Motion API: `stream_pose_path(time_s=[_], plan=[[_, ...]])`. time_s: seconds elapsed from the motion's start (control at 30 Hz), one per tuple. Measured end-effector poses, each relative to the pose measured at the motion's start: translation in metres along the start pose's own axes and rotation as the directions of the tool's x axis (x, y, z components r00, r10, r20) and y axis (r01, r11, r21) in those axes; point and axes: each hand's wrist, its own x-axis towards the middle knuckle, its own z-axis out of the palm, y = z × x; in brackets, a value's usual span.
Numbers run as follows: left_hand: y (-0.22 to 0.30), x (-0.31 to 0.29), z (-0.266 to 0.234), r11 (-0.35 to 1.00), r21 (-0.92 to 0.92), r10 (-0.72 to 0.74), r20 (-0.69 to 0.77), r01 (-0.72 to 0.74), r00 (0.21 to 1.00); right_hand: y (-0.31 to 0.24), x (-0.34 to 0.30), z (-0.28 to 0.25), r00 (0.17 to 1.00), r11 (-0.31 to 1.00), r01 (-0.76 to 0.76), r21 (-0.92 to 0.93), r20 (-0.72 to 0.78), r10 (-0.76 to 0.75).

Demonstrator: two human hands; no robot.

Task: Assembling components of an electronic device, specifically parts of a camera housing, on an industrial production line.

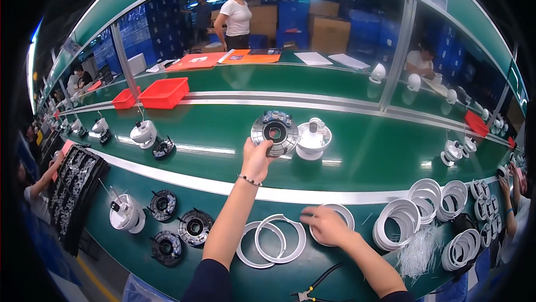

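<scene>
My left hand reaches over the conveyor, closed on a round black-and-silver disc module with a blue circuit board at its top edge. Its thumb lies across the lower face, near the centre hole. Close to the module's right side stands a white dome camera housing on the green belt. Lower down, my right hand is over the bench at the left side of a white ring; motion smears its fingers, so I cannot tell whether they grip it. Two overlapping white rings lie between my forearms.
Several black disc modules and a white camera housing sit at the left of the bench. Stacked white rings and clear plastic strips occupy the right. Cutting pliers lie at the front. Red trays stand beyond the belt.
</scene>
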Motion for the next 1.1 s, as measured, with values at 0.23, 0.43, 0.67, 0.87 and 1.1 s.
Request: stream_pose_path(time_s=[0.23, 0.43, 0.67, 0.87, 1.1], plan=[[-0.001, -0.012, -0.009, 0.993, 0.029, 0.113, -0.040, -0.112, 0.993, -0.020, -0.018, -0.027, 0.803, 0.850, -0.445, -0.280, 0.296, 0.518], [-0.005, -0.025, -0.008, 0.984, 0.061, 0.165, 0.044, -0.167, 0.985, -0.005, 0.003, -0.034, 0.869, 0.896, -0.404, 0.187, -0.229, 0.439], [-0.043, -0.055, 0.015, 0.977, 0.084, 0.175, 0.219, -0.197, 0.960, -0.015, 0.093, -0.051, 0.616, 0.505, 0.199, 0.840, -0.508, 0.602], [-0.035, -0.054, 0.007, 0.997, 0.067, -0.047, 0.333, 0.026, 0.942, -0.008, 0.090, -0.039, 0.637, 0.530, 0.198, 0.825, -0.519, 0.570], [-0.046, -0.050, 0.007, 0.981, 0.172, -0.147, 0.384, 0.086, 0.911, 0.014, 0.078, -0.036, 0.678, 0.727, -0.059, 0.684, -0.507, 0.532]])
